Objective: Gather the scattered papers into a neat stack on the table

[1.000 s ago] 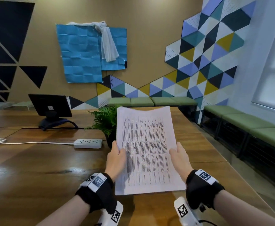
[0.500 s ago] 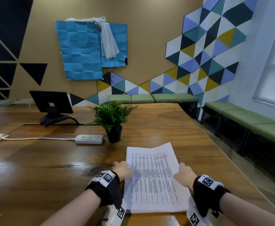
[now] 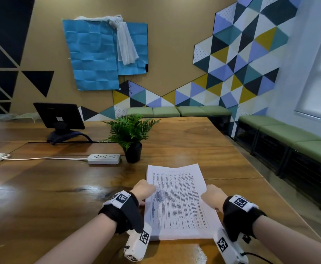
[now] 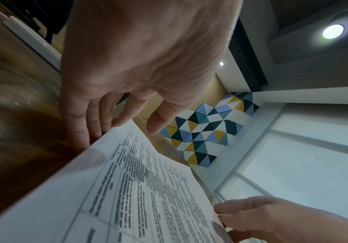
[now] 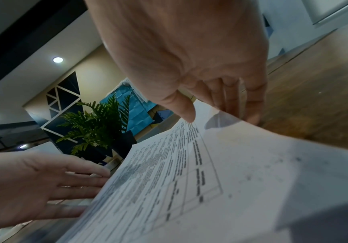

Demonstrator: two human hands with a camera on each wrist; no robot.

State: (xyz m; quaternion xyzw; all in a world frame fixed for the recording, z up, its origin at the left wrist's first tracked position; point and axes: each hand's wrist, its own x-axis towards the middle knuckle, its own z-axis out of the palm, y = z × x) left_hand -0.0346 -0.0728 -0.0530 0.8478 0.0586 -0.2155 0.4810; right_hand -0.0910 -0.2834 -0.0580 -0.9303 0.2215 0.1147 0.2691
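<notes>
A stack of printed papers (image 3: 178, 202) lies flat on the wooden table (image 3: 60, 197) in front of me, long side pointing away. My left hand (image 3: 144, 189) is at its left edge. In the left wrist view its fingers (image 4: 79, 125) run fairly straight along and under the edge of the papers (image 4: 148, 189), and the thumb hovers just above the sheet. My right hand (image 3: 211, 195) is at the right edge. There the thumb (image 5: 186, 113) rests on top of the papers (image 5: 210, 172) and the fingers lie beneath the slightly lifted edge, pinching it.
A potted fern (image 3: 131, 134) stands just beyond the papers, with a white power strip (image 3: 104, 159) and its cord to its left. A dark monitor (image 3: 58, 116) sits at the back left. The table's right edge runs close to my right arm; green benches (image 3: 289, 134) line the wall.
The papers, held upright in both hands a second ago, have been lowered and now lie flat on the table. Both hands have come down with them to the stack's sides.
</notes>
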